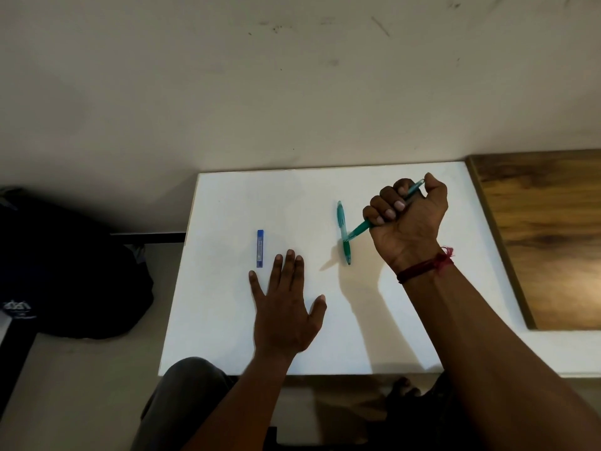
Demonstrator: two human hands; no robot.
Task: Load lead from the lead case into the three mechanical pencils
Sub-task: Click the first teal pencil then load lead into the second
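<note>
Two green pencils are all I can see, though the job talks of three. The third may be hidden in the fist or out of sight, and I cannot tell. The blue lead case (259,248) lies flat on the white tabletop (227,320) and looks closed, with no lead out. So I think the job is only at its start: no pencil looks opened, and all three are left to fill. To the right of the lead case, well apart from it, the lying pencil (340,216) rests on the tabletop with its tip toward the person. Farther right of the lead case, the held pencil (357,230) is up in the right hand (409,219), and its low end crosses over the lying pencil. That hand's grip is tight, with the fingers curled round the held pencil like a fist. The left hand (286,310) lies flat on the tabletop, just below the lead case, near it but not touching, and its grip is loose and empty. A red thread (422,266) is tied on the right wrist. Far right of the lead case is a brown wooden board (546,239), and far left of it sits a dark bag (65,271).
</note>
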